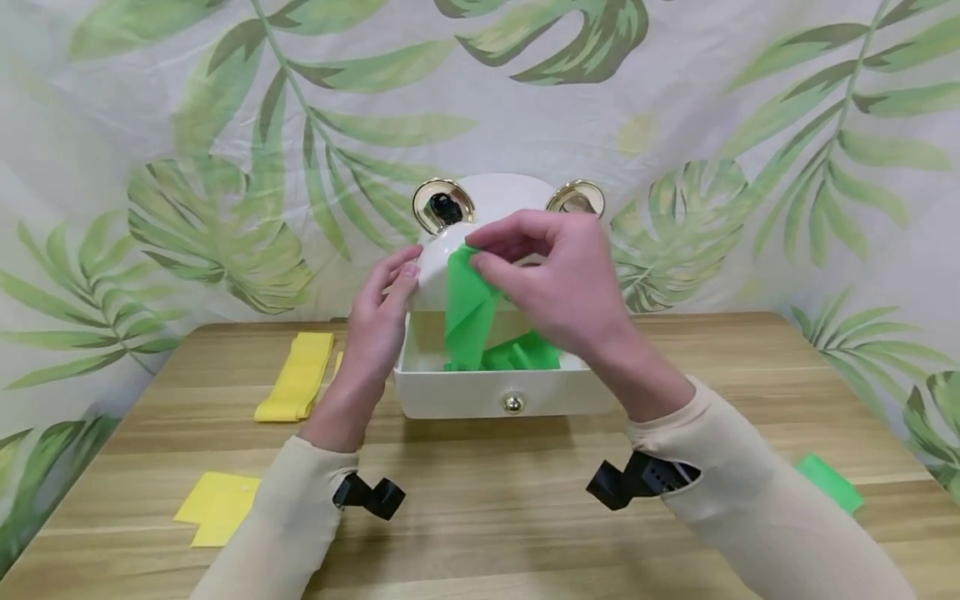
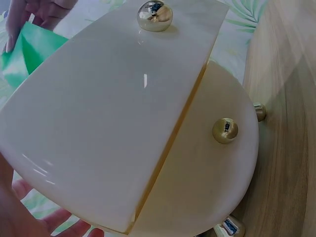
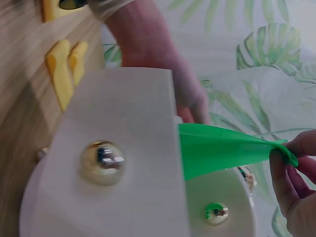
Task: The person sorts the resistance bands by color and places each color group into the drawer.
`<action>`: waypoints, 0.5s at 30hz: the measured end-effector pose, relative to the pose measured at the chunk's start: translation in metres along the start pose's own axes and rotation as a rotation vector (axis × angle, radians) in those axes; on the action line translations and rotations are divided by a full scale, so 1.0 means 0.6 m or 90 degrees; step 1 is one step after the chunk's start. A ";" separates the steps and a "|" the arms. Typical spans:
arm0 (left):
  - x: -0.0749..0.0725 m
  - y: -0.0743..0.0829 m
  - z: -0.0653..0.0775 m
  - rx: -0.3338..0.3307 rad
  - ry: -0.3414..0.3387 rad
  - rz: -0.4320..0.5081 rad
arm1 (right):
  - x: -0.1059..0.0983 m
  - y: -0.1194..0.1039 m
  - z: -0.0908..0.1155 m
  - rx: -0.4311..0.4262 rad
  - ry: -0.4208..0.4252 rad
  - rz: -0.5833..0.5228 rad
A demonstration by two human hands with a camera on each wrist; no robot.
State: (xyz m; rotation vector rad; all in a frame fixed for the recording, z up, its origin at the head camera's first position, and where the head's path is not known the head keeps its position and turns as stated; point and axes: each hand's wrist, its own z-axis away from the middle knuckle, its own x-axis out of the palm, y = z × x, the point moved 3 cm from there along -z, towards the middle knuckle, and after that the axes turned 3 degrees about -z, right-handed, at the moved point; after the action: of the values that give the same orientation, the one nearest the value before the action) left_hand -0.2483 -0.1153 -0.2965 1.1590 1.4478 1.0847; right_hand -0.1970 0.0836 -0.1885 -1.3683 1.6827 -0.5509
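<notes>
A white box with a raised, domed lid stands in the middle in the head view, two gold-rimmed eyes on top. My left hand holds the lid's left edge, thumb and fingers at its rim. Between thumb and fingertips, my right hand pinches the upper end of a flat green stretch band. The band hangs down into the open box, where more green folds lie. In the right wrist view the green band is pulled taut and gathered at the right fingertips.
Left of the box lies a folded yellow band, with a flat yellow piece nearer the front. A green piece lies by the right sleeve. A gold knob sticks out of the box front. Behind the wooden table hangs a leaf-patterned cloth.
</notes>
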 end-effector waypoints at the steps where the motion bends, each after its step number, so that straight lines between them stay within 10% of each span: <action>1: 0.000 0.000 0.000 0.000 0.000 0.000 | 0.004 0.004 0.003 -0.001 -0.004 0.010; 15: -0.001 0.001 -0.001 -0.008 0.001 -0.002 | 0.004 0.080 0.060 0.044 -0.017 0.121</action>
State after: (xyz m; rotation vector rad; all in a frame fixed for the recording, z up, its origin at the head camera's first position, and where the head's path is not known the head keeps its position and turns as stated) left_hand -0.2484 -0.1160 -0.2955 1.1475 1.4425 1.0914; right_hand -0.1937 0.1023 -0.2454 -1.1475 1.7330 -0.4751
